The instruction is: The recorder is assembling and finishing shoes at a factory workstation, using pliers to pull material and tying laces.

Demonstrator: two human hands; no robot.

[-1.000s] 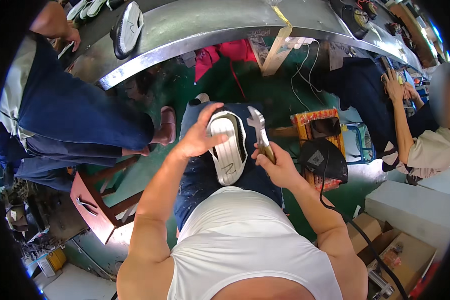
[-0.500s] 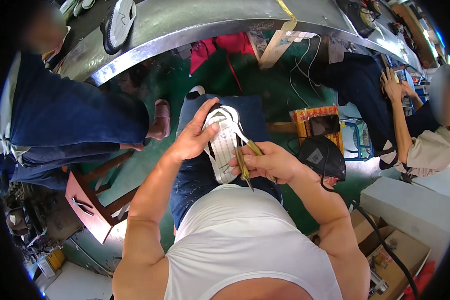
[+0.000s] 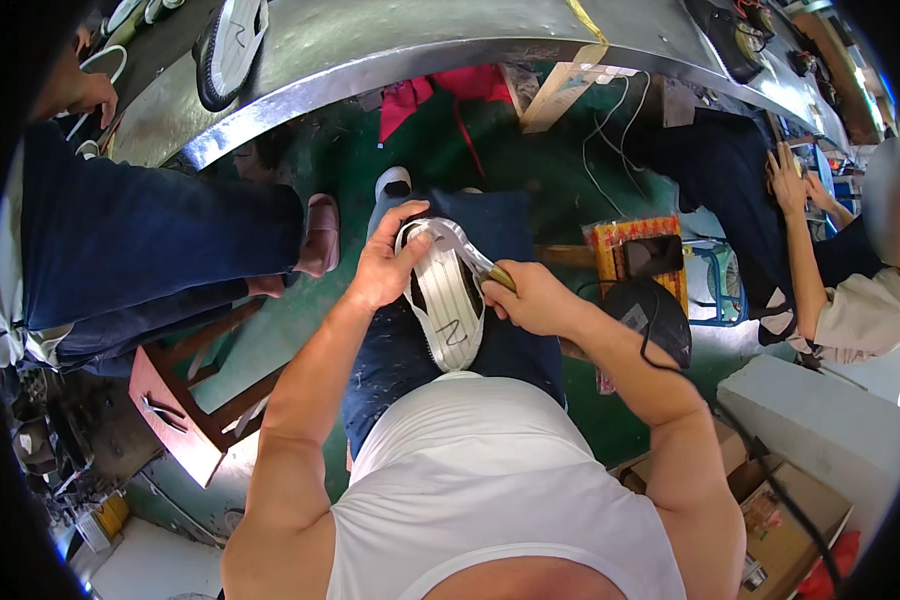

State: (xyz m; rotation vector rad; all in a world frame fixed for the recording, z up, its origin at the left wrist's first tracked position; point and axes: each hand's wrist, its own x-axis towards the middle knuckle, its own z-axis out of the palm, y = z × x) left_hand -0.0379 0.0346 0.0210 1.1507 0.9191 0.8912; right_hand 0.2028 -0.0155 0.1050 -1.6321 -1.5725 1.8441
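Note:
A white shoe (image 3: pixel 448 300) lies sole-up on my lap, over my dark blue trousers. My left hand (image 3: pixel 385 265) grips its left edge near the toe, thumb on the rim. My right hand (image 3: pixel 530 298) is closed around a tool with a yellowish handle (image 3: pixel 498 276). The tool's metal end touches the shoe's right edge, where a white strip curls up from the sole.
A curved metal workbench (image 3: pixel 390 50) runs across the top with a black-and-white shoe (image 3: pixel 232 45) on it. A person in dark blue sits at left, another person at right. A red stool (image 3: pixel 185 400), a black round device (image 3: pixel 645 315) with a cable, and cardboard boxes (image 3: pixel 770 520) surround me.
My right hand came down from holding the tool raised beside the shoe and now presses its tip against the shoe's right edge. My left hand shifted from the top to the left rim.

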